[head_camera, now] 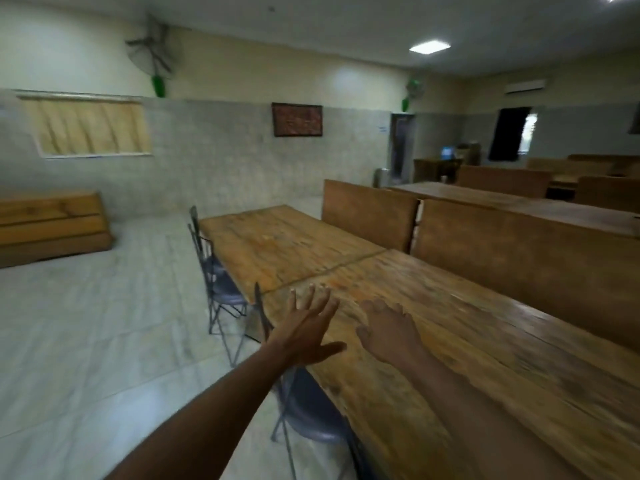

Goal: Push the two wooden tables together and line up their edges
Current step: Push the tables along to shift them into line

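Two long wooden tables stand end to end. The near table (pixel 467 341) runs from the lower right toward the middle. The far table (pixel 277 244) meets it at a thin seam and sits at a slight angle, its left edge a little further left than the near one's. My left hand (pixel 308 327) hovers open with fingers spread over the near table's left edge, close to the seam. My right hand (pixel 388 330) is palm down over the near table top, fingers loosely apart, holding nothing.
Folding metal chairs (pixel 218 271) stand along the tables' left side, one (pixel 311 410) just under my left arm. Wooden panels (pixel 370 213) and more tables rise on the right. A wooden bench (pixel 52 226) lies by the tiled wall at left.
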Tool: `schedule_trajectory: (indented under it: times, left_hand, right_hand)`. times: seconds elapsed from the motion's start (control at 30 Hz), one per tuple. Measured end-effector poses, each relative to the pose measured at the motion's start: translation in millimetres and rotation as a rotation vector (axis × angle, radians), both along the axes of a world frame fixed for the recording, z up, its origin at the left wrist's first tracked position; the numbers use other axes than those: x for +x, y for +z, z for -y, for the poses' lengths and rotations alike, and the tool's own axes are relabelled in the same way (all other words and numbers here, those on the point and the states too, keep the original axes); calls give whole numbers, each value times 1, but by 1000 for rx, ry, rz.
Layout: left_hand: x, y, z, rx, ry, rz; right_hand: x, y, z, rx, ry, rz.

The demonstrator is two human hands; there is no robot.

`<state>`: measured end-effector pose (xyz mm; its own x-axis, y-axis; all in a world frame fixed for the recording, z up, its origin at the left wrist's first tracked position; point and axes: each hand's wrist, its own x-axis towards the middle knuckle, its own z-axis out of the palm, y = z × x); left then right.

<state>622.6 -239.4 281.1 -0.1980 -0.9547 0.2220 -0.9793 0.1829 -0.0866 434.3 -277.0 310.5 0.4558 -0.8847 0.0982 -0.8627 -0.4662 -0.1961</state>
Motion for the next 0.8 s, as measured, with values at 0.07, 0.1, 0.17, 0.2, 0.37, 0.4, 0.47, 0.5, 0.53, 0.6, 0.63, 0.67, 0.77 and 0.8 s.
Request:
schedule_trajectory:
  times: [0.07, 0.1, 0.17, 0.2, 0.37, 0.4, 0.47, 0.5, 0.53, 0.6, 0.63, 0.67, 0.77, 0.8]
  left_hand:
    - [58, 3, 27, 8, 104, 28]
    - [88, 4, 41, 20, 121, 64]
    - [117, 13, 54, 71, 138, 78]
    - [140, 16, 68, 69, 152, 73]
    - [233, 25, 105, 59, 176, 37]
    - [254, 22, 110, 62, 176, 25]
    - [294, 14, 122, 73, 158, 31]
    - [315, 10, 128, 80, 149, 33]
    - [344, 3, 137, 88, 146, 30]
    - [399, -7, 156, 109, 137, 21]
    - [422, -12, 164, 124, 142, 18]
    - [446, -18, 174, 135, 141, 14]
    - [523, -31, 214, 215, 79, -15]
    - [543, -33, 228, 234, 51, 1]
  right_hand:
    - [50, 4, 30, 3, 49, -2]
    - [78, 3, 49, 17, 57, 4]
    - [114, 2, 82, 42, 82, -10]
    - [142, 5, 102, 40, 97, -27]
    - [268, 5, 154, 61, 167, -20]
    - [296, -3, 163, 69, 197, -20]
    - [340, -13, 174, 88, 226, -42]
    - [362, -20, 182, 86, 231, -43]
    - [393, -29, 194, 85, 243, -48]
    - [441, -42, 217, 92, 228, -69]
    - [459, -48, 228, 103, 213, -85]
    - [478, -53, 239, 119, 193, -95]
    - [535, -70, 269, 206, 102, -85]
    - [548, -75, 276, 212, 83, -81]
